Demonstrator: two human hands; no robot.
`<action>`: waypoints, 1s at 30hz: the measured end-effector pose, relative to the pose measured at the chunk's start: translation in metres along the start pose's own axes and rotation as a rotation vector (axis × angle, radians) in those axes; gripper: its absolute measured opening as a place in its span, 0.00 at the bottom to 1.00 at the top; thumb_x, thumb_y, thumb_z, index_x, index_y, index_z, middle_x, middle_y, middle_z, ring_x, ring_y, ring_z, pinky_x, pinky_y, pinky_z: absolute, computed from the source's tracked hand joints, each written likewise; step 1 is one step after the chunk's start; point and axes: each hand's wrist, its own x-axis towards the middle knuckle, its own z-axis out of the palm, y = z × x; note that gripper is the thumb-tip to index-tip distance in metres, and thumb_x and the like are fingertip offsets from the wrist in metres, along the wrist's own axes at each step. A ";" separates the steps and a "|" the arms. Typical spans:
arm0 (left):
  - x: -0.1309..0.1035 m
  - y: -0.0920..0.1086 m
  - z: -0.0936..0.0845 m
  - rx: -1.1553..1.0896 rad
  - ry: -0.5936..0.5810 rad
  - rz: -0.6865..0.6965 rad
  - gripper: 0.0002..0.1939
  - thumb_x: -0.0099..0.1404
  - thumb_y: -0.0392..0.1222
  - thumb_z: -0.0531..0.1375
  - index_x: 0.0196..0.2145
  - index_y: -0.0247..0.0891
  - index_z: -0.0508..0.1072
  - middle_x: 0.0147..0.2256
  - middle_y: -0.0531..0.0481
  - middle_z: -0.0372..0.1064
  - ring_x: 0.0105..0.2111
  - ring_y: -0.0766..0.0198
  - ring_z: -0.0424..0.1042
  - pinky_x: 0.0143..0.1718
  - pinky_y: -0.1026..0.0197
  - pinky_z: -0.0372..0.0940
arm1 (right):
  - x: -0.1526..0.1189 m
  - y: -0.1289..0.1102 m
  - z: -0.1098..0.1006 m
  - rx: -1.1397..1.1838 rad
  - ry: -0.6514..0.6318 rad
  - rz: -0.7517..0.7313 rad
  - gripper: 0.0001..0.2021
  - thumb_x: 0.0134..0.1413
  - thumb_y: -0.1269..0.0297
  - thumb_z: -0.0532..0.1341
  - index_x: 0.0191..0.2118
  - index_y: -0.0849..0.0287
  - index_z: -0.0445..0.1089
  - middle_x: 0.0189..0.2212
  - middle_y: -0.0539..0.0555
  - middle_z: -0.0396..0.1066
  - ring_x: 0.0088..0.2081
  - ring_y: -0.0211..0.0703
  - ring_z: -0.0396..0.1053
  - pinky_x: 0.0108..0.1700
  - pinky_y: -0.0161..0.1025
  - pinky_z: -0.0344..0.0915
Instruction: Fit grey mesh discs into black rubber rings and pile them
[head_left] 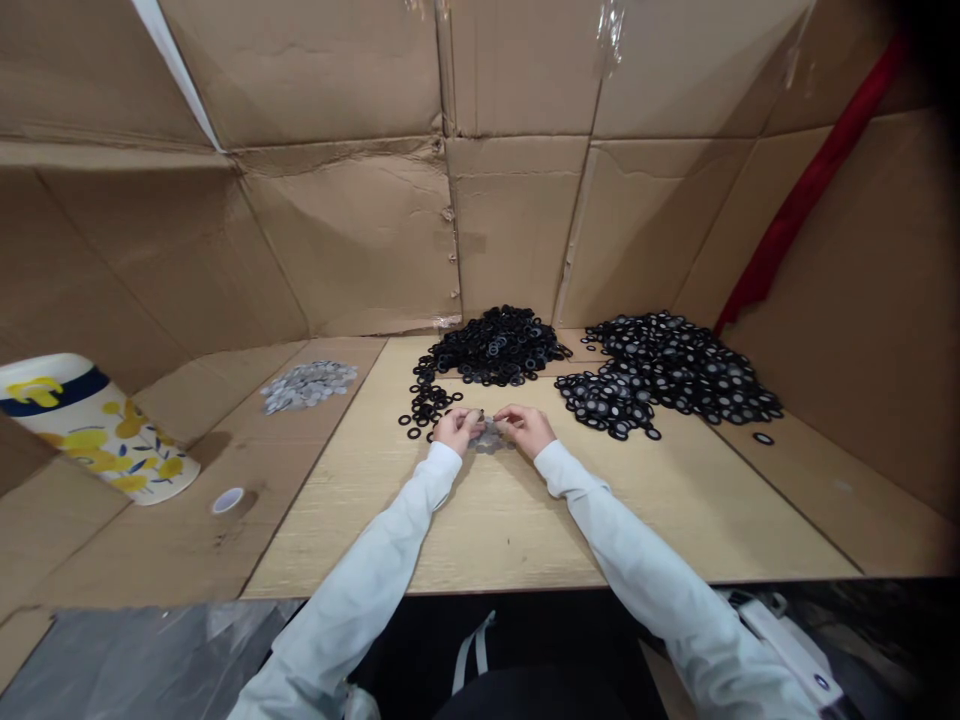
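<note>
My left hand and my right hand are close together over the wooden board, both with fingers pinched. What each holds is too small to make out. Between and just below them lies a small heap of clear-grey discs. Loose black rings lie beside my left hand. Behind the hands rises a big pile of black rings. To the right of my right hand spreads a pile of black rings with grey centres.
A heap of pale grey discs lies on cardboard at the left. Near it are a white tape roll and a tilted, lemon-patterned container. Cardboard walls enclose the table's back and sides. A red strip hangs at the right.
</note>
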 end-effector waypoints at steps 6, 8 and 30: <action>-0.003 0.001 0.002 0.030 -0.016 -0.046 0.05 0.48 0.37 0.59 0.23 0.33 0.65 0.19 0.51 0.68 0.19 0.66 0.69 0.26 0.63 0.65 | 0.003 0.001 -0.002 0.122 0.020 0.050 0.08 0.38 0.66 0.57 0.27 0.61 0.70 0.26 0.52 0.71 0.26 0.36 0.65 0.31 0.34 0.61; -0.003 0.000 0.002 0.020 -0.038 -0.041 0.05 0.48 0.37 0.59 0.23 0.33 0.65 0.20 0.50 0.68 0.19 0.67 0.69 0.25 0.64 0.65 | 0.003 0.001 -0.002 0.144 0.046 0.059 0.08 0.37 0.66 0.57 0.27 0.62 0.70 0.26 0.53 0.71 0.25 0.36 0.64 0.30 0.34 0.61; -0.005 0.000 -0.002 0.048 -0.180 0.100 0.17 0.35 0.41 0.65 0.26 0.30 0.73 0.26 0.44 0.72 0.28 0.59 0.70 0.37 0.56 0.63 | -0.001 -0.002 0.000 0.071 0.134 0.044 0.05 0.38 0.66 0.57 0.26 0.60 0.67 0.22 0.49 0.68 0.19 0.31 0.57 0.24 0.31 0.56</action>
